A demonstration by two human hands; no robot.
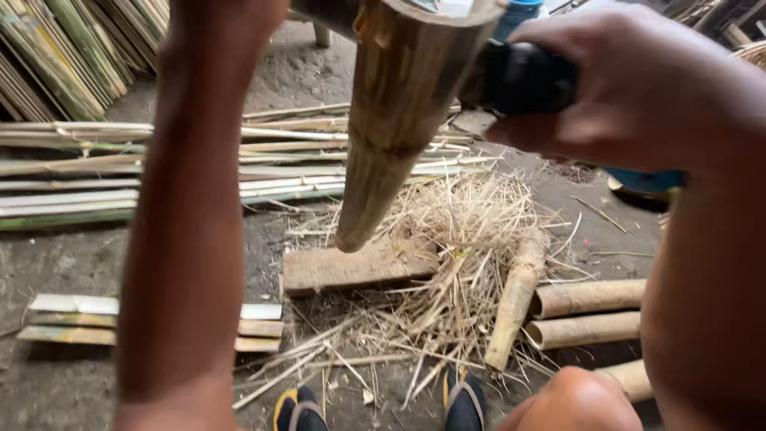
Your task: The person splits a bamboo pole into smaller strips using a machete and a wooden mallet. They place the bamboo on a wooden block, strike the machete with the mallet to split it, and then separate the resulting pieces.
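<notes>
A thick bamboo pole [391,120] slants down from the top of the view, its lower end resting on a flat wooden block [351,267]. My right hand [630,88] is closed around the black handle [523,76] of a tool pressed against the pole's right side; the tool's working end is hidden behind the bamboo. My left forearm [187,223] rises in the foreground left of the pole. Its hand is cut off by the top edge.
A heap of straw-like shavings [463,231] covers the ground by the block. Short bamboo pieces [586,297] lie at the right, split strips [80,172] at the left and more strips [72,319] at the lower left. My sandalled feet [299,411] are below, and a blue container [646,182] is under my right hand.
</notes>
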